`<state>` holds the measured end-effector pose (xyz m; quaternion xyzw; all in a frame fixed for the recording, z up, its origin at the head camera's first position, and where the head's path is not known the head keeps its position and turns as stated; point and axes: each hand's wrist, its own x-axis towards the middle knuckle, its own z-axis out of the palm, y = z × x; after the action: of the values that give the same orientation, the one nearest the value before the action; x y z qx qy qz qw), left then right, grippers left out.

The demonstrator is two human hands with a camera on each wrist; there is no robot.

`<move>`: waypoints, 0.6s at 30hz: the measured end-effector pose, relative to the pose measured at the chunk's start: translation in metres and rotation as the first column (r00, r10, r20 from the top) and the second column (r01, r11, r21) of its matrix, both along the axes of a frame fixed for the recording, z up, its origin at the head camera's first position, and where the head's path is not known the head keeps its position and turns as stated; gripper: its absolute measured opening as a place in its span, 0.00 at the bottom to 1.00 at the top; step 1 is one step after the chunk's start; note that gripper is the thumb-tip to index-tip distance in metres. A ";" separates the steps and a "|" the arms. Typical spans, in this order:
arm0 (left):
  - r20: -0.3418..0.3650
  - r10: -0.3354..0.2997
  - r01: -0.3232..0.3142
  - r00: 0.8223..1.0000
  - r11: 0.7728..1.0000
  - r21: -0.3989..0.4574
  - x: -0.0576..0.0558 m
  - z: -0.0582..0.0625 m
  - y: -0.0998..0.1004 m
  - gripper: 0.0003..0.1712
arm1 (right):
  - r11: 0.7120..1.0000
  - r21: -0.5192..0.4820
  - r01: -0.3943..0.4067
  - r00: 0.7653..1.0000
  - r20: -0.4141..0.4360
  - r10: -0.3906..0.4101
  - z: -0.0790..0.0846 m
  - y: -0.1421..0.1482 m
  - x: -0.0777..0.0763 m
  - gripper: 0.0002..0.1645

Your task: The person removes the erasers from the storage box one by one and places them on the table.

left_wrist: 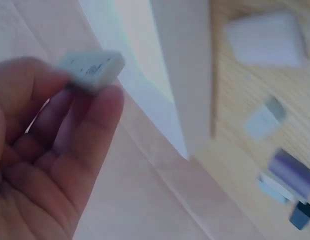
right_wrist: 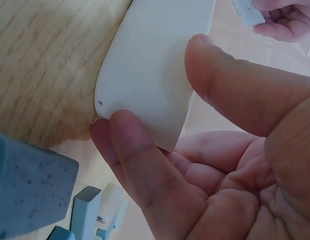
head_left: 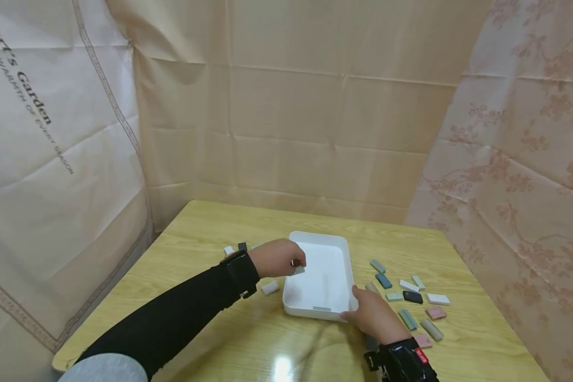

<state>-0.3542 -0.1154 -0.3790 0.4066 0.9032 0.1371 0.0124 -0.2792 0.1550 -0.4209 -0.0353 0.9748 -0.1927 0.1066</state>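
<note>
A white rectangular tray [head_left: 326,276] lies on the wooden table, and one grey block [head_left: 322,308] rests inside by its near wall. My left hand [head_left: 279,258] is over the tray's left rim. Between thumb and fingertips it pinches a pale grey-green eraser [left_wrist: 95,69] with small dark print on top. My right hand [head_left: 377,314] grips the tray's near right corner. Its thumb lies at the rim while the fingers [right_wrist: 140,150] curl against the outer wall and lower edge. The same eraser [right_wrist: 248,12] shows in the left hand at the top of the right wrist view.
Right of the tray lie several small erasers, among them a black one [head_left: 413,297], a blue one [head_left: 383,280] and a pink one [head_left: 436,313]. A white eraser [head_left: 269,288] lies left of the tray. Further erasers, one dark [head_left: 242,246], sit beyond the left forearm. Cloth curtains [head_left: 286,106] surround the table.
</note>
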 end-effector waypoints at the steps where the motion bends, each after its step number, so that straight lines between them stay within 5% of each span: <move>1: -0.026 0.017 -0.017 1.000 1.000 0.000 -0.003 0.001 -0.002 0.08 | 1.000 0.001 0.001 1.000 -0.004 -0.001 0.000 0.001 0.000 0.51; 6: -0.172 0.074 -0.078 0.982 0.997 -0.014 -0.019 -0.011 -0.014 0.09 | 1.000 -0.012 0.006 1.000 -0.002 -0.006 0.001 0.003 -0.002 0.50; 11: -0.268 0.132 -0.142 0.954 0.990 -0.018 -0.047 -0.030 -0.026 0.14 | 0.999 -0.035 -0.004 1.000 -0.008 0.004 -0.002 0.000 0.000 0.49; 18: -0.229 0.203 -0.243 0.952 0.956 -0.166 -0.076 -0.064 -0.035 0.09 | 0.994 -0.099 -0.042 0.996 -0.079 0.034 -0.009 -0.003 0.011 0.47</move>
<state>-0.4306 -0.1505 -0.4431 0.3104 0.9487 0.0065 -0.0591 -0.2679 0.1522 -0.4302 -0.0665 0.9664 -0.2381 0.0705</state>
